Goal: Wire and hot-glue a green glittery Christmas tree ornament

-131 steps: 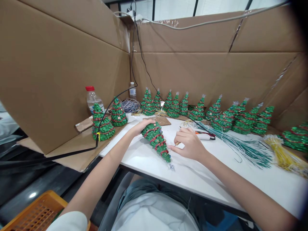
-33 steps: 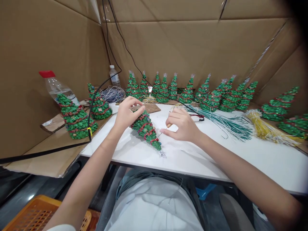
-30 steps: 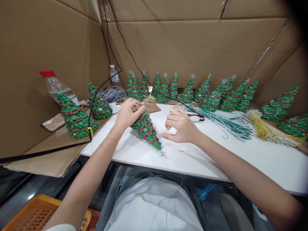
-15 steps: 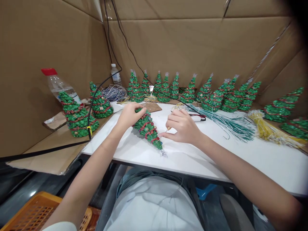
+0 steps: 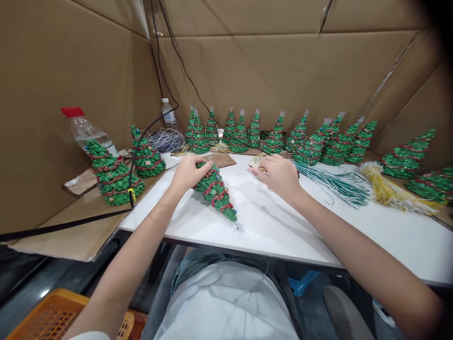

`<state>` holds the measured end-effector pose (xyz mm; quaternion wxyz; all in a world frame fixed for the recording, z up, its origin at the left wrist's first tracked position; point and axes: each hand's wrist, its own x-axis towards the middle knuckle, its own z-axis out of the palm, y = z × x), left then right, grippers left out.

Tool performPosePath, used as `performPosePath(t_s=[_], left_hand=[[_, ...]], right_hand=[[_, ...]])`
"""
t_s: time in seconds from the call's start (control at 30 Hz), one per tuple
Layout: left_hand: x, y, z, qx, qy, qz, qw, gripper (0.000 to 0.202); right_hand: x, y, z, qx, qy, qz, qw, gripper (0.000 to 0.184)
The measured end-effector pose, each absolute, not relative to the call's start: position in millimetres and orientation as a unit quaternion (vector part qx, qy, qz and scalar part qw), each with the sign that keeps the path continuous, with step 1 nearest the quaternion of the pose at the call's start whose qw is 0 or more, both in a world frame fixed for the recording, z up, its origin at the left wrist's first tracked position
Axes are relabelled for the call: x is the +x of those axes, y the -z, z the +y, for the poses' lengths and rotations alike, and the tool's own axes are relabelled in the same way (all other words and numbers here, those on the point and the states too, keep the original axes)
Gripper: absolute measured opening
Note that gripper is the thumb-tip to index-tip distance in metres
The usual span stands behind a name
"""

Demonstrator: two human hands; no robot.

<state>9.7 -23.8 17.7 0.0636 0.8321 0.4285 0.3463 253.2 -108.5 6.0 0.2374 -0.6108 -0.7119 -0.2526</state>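
My left hand is closed around the wide base of a small green beaded Christmas tree. The tree lies tilted on the white table, its red garland showing and its silver star pointing toward my body. To the right, apart from the tree, my right hand is low over the table with curled fingers. A thin pick sticks out leftward from under these fingers; its handle is mostly hidden. Close by lies a bundle of green wires, partly behind my right hand.
Several finished trees line the back; two more stand on cardboard at left. Yellow wires lie at right. A black cable hangs on the left. Bottles stand behind, and an orange basket is below the white table.
My right hand has drawn away from the tree's tip, moving back and to the right with the pick. My left hand keeps its hold on the tree.
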Motion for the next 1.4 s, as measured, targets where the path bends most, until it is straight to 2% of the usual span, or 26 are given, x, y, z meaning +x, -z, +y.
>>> performPosePath(t_s=[0.17,0.47,0.97,1.4], left_hand=[[10,-20,-25,0.83,-0.353,0.428,0.056,0.035],[10,-21,-26,0.822,-0.347,0.445,0.078,0.04],[10,-23,-27,0.816,-0.348,0.454,0.077,0.042],[10,-24,-27,0.813,-0.344,0.46,0.091,0.042]], right_hand=[[244,-6,-112,-0.636,0.217,-0.73,0.122,0.029],[235,9,-115,-0.619,0.155,-0.768,0.054,0.025],[222,11,-120,-0.602,0.094,-0.792,0.021,0.026],[263,-8,-101,-0.684,0.101,-0.713,0.119,0.029]])
